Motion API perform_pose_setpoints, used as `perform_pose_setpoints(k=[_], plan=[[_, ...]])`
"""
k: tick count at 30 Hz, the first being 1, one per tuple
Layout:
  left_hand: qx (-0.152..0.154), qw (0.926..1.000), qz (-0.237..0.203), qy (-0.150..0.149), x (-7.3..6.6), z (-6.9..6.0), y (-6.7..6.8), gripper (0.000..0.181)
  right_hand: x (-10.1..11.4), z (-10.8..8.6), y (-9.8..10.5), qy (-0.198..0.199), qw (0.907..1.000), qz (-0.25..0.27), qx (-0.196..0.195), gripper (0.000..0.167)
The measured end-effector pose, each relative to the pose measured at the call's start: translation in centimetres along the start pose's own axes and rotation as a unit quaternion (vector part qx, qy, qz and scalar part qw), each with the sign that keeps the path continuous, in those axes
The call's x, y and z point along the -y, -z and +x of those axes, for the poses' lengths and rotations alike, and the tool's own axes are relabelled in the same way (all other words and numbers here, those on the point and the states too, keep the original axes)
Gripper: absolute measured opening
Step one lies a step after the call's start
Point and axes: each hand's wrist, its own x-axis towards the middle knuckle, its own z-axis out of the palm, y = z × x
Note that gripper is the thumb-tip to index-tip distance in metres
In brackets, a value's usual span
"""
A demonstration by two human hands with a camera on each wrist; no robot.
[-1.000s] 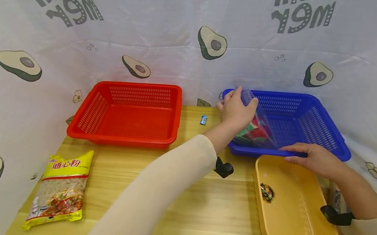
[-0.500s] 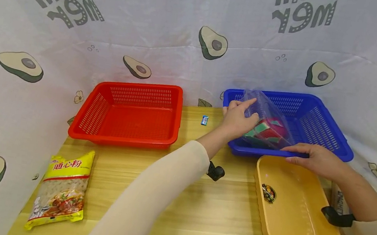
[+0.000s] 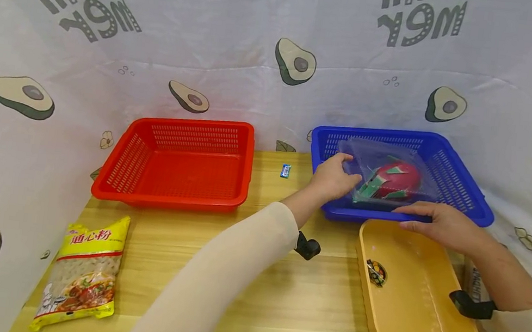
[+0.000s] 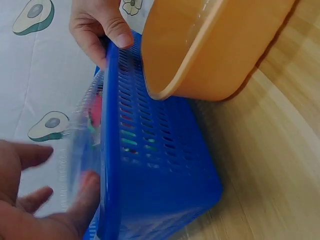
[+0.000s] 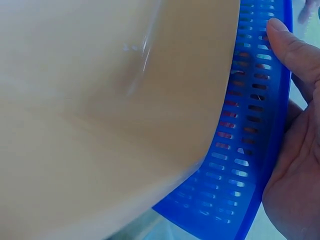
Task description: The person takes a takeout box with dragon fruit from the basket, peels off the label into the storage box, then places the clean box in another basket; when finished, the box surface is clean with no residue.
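A clear plastic package (image 3: 356, 150) with a pink, green-scaled dragon fruit (image 3: 400, 178) inside lies in the blue basket (image 3: 461, 183) at the right. By the package's left edge is my left hand (image 3: 333, 178), its fingers spread apart. In the left wrist view the left thumb (image 4: 85, 202) is close to the plastic; whether it touches cannot be told. My right hand (image 3: 453, 227) grips the basket's front rim, thumb outside and fingers over the edge, as the right wrist view also shows.
A yellow tub (image 3: 421, 293) stands against the basket's front, with a round sticker inside. An empty red basket (image 3: 196, 174) is at the left. A yellow pasta bag (image 3: 83, 274) lies front left, a small blue packet (image 3: 285, 170) between the baskets. A spaghetti pack (image 3: 476, 283) is partly hidden.
The plastic package with the dragon fruit has tipped from standing at a slant to lying flatter in the blue basket. My left hand has lowered and its fingers have come off the package's top.
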Motion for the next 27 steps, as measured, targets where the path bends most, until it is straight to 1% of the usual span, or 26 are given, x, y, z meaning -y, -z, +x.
perform_pose_setpoints(k=[2,5,9,11,14,17,20,22,24,27], plan=[[0.029,0.9994,0.012,-0.017,0.3,-0.2,0.1,0.055,0.0,0.1,0.0,0.000,1.0000,0.001,0.002,0.044],[0.055,0.9964,0.020,-0.062,0.6,-0.8,0.4,0.054,0.0,0.2,0.1,0.004,1.0000,-0.003,0.004,0.045],[0.058,0.9894,0.023,-0.131,1.2,-2.3,1.2,0.046,-0.3,0.2,0.3,0.009,0.9999,-0.008,0.005,0.044],[0.062,0.9855,0.024,-0.156,1.6,-3.4,1.8,0.043,-0.4,0.1,0.4,0.008,0.9999,-0.010,0.008,0.045],[0.062,0.9806,0.030,-0.184,2.4,-5.0,2.6,0.041,-0.6,0.0,0.5,0.004,0.9998,-0.013,0.011,0.046],[0.046,0.9773,0.056,-0.199,3.4,-6.7,3.3,0.040,-0.5,-0.1,0.7,0.000,0.9998,-0.018,0.012,0.049],[0.017,0.9723,0.094,-0.213,4.6,-7.9,3.8,0.039,-0.3,-0.4,1.0,-0.004,0.9998,-0.017,0.011,0.052],[-0.001,0.9696,0.114,-0.216,5.4,-8.6,4.1,0.038,-0.1,-0.6,1.2,-0.008,0.9998,-0.014,0.013,0.054],[-0.015,0.9702,0.119,-0.210,6.4,-9.2,4.4,0.038,0.4,-0.7,1.2,-0.007,0.9999,-0.008,0.010,0.052],[-0.032,0.9741,0.110,-0.195,7.9,-10.5,5.3,0.038,1.5,-0.8,0.9,0.000,1.0000,-0.006,0.001,0.049]])
